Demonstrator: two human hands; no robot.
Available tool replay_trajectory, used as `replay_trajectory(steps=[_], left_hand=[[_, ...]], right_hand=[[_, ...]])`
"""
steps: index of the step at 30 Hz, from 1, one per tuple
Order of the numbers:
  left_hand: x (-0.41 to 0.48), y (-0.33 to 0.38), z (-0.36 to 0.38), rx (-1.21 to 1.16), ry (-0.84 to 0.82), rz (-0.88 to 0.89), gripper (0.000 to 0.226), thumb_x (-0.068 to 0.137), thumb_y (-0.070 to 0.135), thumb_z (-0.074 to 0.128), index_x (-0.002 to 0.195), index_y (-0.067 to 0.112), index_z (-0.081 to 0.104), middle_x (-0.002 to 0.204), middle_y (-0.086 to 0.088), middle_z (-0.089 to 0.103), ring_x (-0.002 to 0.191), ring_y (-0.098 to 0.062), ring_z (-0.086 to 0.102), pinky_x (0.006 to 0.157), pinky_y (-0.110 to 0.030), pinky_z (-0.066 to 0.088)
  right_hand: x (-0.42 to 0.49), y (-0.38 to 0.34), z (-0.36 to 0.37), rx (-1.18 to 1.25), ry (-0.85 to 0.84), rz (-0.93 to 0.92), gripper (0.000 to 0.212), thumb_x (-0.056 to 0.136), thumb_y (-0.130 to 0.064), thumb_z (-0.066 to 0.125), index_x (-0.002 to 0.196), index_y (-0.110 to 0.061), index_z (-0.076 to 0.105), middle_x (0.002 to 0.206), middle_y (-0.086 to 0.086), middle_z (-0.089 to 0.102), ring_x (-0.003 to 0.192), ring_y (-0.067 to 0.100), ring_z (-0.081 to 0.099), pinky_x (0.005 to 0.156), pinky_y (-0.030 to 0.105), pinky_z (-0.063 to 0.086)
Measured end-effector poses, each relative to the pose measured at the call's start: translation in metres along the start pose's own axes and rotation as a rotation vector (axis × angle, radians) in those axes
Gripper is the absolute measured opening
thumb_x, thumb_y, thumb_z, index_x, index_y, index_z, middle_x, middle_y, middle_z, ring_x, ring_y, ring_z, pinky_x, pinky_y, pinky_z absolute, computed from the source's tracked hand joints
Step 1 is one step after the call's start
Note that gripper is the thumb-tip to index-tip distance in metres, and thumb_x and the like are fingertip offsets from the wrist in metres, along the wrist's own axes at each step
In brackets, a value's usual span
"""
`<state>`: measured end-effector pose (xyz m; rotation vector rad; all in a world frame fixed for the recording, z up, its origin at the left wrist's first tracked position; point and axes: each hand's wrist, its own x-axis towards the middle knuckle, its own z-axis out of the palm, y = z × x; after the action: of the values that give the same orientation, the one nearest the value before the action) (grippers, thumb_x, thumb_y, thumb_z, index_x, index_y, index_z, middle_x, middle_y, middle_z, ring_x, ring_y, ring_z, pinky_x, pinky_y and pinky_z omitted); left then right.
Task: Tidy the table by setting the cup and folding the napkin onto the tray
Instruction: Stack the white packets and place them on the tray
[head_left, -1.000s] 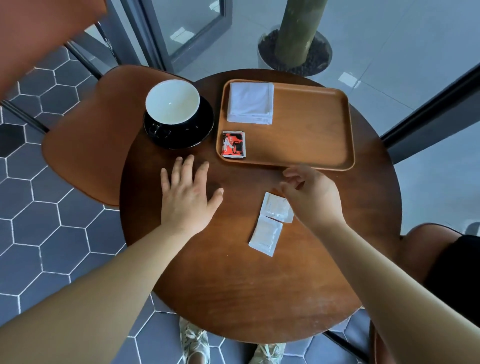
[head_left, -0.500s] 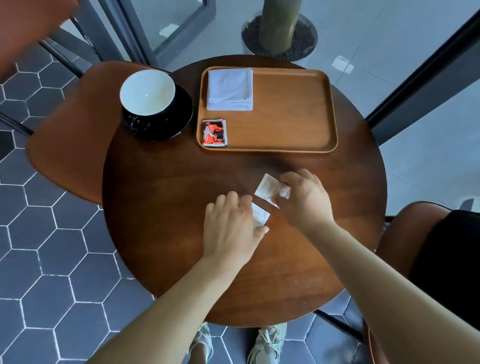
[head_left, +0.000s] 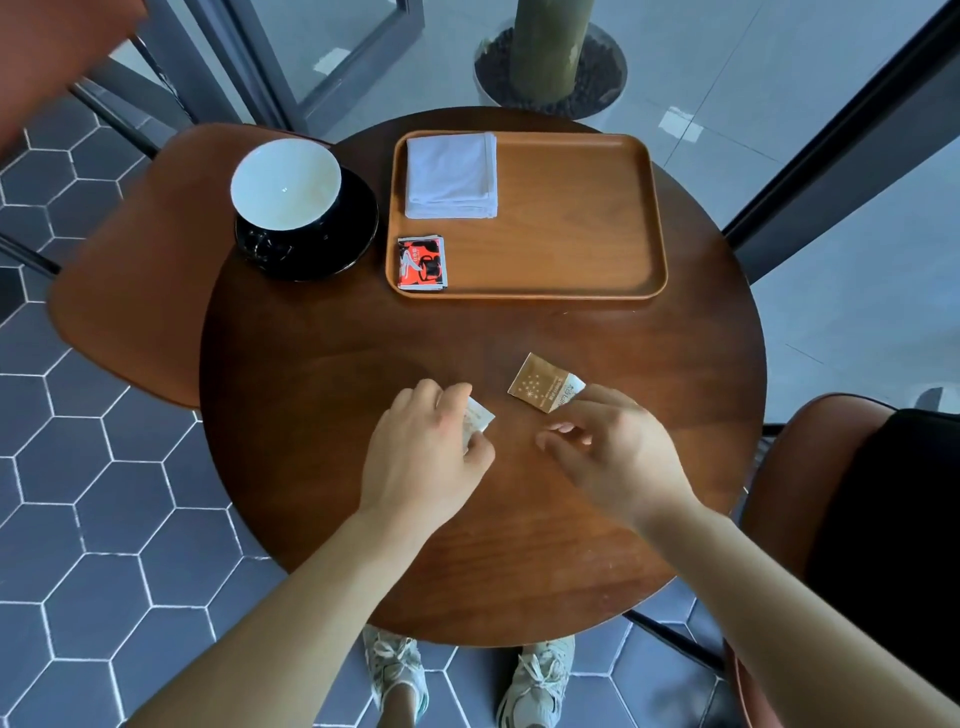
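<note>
The wooden tray (head_left: 571, 218) lies at the table's far side. On its left end are a folded white napkin (head_left: 451, 175) and a red packet (head_left: 422, 262). Left of the tray, the cup (head_left: 285, 187), white inside and black outside, stands on a black saucer (head_left: 343, 249). My left hand (head_left: 421, 457) pinches a white packet (head_left: 482, 417) at the table's middle. My right hand (head_left: 618, 452) hovers with loosely curled fingers, one fingertip at the right corner of a brown packet (head_left: 540, 383) lying on the table; the thumb is off it.
The round wooden table (head_left: 311, 415) has brown chairs at the left (head_left: 135, 270) and the right (head_left: 779, 467). A planter (head_left: 550, 67) stands on the floor beyond the table. My shoes show below the near table edge.
My left hand moved right from near the cup and took hold of one packet. The other packet has turned over to its brown side, and my right hand has drawn back a little.
</note>
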<state>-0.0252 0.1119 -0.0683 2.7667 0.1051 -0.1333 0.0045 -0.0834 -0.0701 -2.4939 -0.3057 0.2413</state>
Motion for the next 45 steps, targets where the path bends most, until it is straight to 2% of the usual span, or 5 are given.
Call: replay_trajectory(steps=[9, 20, 27, 38, 45], left_hand=[[0.002, -0.030, -0.010, -0.086, 0.160, -0.190, 0.037, 0.095, 0.017, 0.061, 0.130, 0.007, 0.062, 0.115, -0.016, 0.068, 0.102, -0.035, 0.062, 0.083, -0.047, 0.054], [-0.013, -0.048, -0.001, -0.035, 0.127, -0.087, 0.054, 0.081, 0.046, 0.075, 0.121, 0.010, 0.066, 0.098, -0.009, 0.060, 0.090, -0.027, 0.056, 0.071, -0.042, 0.053], [-0.005, -0.049, -0.003, -0.013, 0.052, 0.225, 0.056, 0.067, -0.014, 0.069, 0.114, 0.017, 0.070, 0.113, -0.004, 0.062, 0.101, -0.029, 0.056, 0.078, -0.047, 0.051], [-0.011, -0.050, -0.001, 0.136, 0.116, 0.046, 0.048, 0.076, 0.059, 0.067, 0.083, 0.012, 0.063, 0.077, -0.005, 0.061, 0.072, -0.024, 0.053, 0.059, -0.038, 0.047], [-0.023, -0.063, 0.008, -0.008, 0.125, 0.160, 0.040, 0.076, 0.040, 0.079, 0.105, 0.015, 0.068, 0.105, -0.004, 0.060, 0.094, -0.024, 0.054, 0.072, -0.043, 0.053]], right_hand=[[-0.008, 0.013, 0.008, 0.182, 0.158, 0.221, 0.005, 0.085, -0.015, 0.074, 0.086, -0.018, 0.077, 0.082, -0.009, 0.068, 0.076, 0.002, 0.060, 0.065, 0.008, 0.041], [0.009, 0.006, 0.010, 0.106, 0.137, 0.329, 0.025, 0.088, -0.032, 0.068, 0.112, -0.026, 0.066, 0.089, -0.008, 0.065, 0.084, 0.015, 0.061, 0.065, 0.026, 0.042], [0.027, 0.001, 0.005, -0.072, 0.068, 0.281, 0.035, 0.090, -0.022, 0.062, 0.120, -0.040, 0.067, 0.097, -0.006, 0.056, 0.094, 0.023, 0.060, 0.070, 0.031, 0.047], [0.026, 0.000, 0.011, -0.101, 0.039, 0.253, 0.035, 0.079, -0.027, 0.078, 0.111, -0.025, 0.065, 0.111, -0.002, 0.047, 0.112, 0.026, 0.047, 0.077, 0.033, 0.041], [0.024, 0.001, -0.001, 0.256, 0.114, 0.249, 0.016, 0.088, -0.015, 0.068, 0.088, -0.031, 0.065, 0.083, -0.016, 0.065, 0.081, 0.002, 0.061, 0.065, 0.019, 0.045]])
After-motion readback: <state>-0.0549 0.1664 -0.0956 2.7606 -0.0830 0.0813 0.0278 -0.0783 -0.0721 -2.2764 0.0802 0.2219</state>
